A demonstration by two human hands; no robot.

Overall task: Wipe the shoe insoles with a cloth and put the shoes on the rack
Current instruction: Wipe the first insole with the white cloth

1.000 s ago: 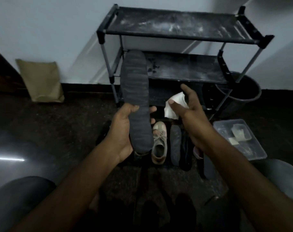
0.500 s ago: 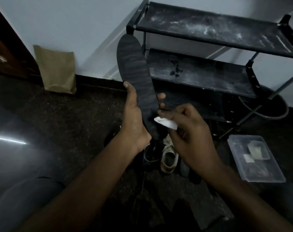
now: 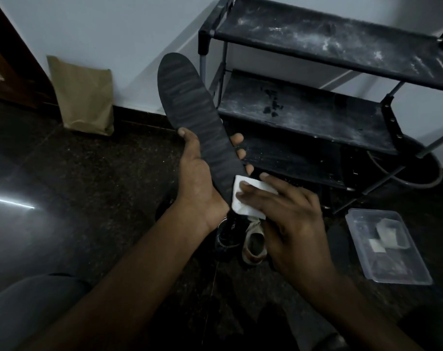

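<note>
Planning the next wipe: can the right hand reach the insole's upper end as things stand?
Probably yes. The right hand holds the cloth against the lower end of the insole; above the left hand gripping it, its face is bare, nothing in front.

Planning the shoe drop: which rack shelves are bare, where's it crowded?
Top shelf and middle shelf: bare, dusty. Floor between paper bag and left hand is bare. Crowded: shoes below right hand, plastic container to its right.
</note>
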